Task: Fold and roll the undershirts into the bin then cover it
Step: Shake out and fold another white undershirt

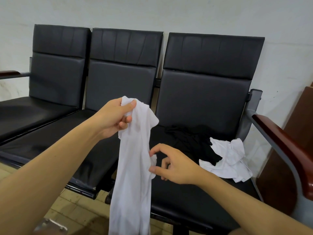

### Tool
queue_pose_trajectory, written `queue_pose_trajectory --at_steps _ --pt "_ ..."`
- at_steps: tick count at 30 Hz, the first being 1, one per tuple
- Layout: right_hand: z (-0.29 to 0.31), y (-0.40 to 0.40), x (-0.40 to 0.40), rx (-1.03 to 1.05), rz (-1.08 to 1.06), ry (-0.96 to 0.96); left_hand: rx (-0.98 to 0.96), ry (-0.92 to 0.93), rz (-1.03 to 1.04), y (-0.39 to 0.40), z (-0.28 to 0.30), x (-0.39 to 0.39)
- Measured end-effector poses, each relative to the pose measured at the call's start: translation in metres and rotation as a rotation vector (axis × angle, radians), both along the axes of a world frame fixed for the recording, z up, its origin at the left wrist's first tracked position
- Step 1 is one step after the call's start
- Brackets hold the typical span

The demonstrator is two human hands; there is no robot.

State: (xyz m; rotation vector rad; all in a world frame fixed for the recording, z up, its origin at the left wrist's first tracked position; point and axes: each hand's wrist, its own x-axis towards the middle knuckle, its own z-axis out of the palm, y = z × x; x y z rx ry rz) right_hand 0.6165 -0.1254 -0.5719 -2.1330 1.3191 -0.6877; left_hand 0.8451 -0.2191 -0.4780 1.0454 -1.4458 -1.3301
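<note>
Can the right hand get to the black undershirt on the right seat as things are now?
Probably yes, but not at once. The right hand pinches the hanging white undershirt, so it must let go first. The black undershirt lies uncovered on the seat just behind it, with nothing between.

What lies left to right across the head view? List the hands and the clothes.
Left hand → hanging white undershirt → right hand → black undershirt on the seat → crumpled white undershirt.
</note>
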Motion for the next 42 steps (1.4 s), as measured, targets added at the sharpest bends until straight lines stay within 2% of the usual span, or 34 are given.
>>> queue_pose_trajectory --at_steps 14,20,23,28,35,42 --pt "-0.004 -0.008 0.007 0.090 0.006 -0.135 0.024 0.006 -0.050 0.004 0.000 -0.001" --pt "-0.001 -0.007 0.005 0.017 -0.020 -0.138 0.011 -0.007 -0.044 0.003 -0.001 0.000" --pt "-0.001 -0.004 -0.002 0.004 -0.037 -0.099 0.013 -0.002 -0.032 0.002 -0.001 0.003" --pt "-0.006 -0.005 -0.011 -0.155 -0.016 0.065 0.019 0.005 -0.010 0.000 -0.002 0.007" --pt "-0.011 -0.004 -0.010 -0.067 0.089 0.190 0.023 0.000 0.011 -0.003 -0.004 0.011" --pt "0.013 0.008 -0.013 -0.056 0.189 0.301 -0.083 -0.114 0.004 0.003 0.015 0.041"
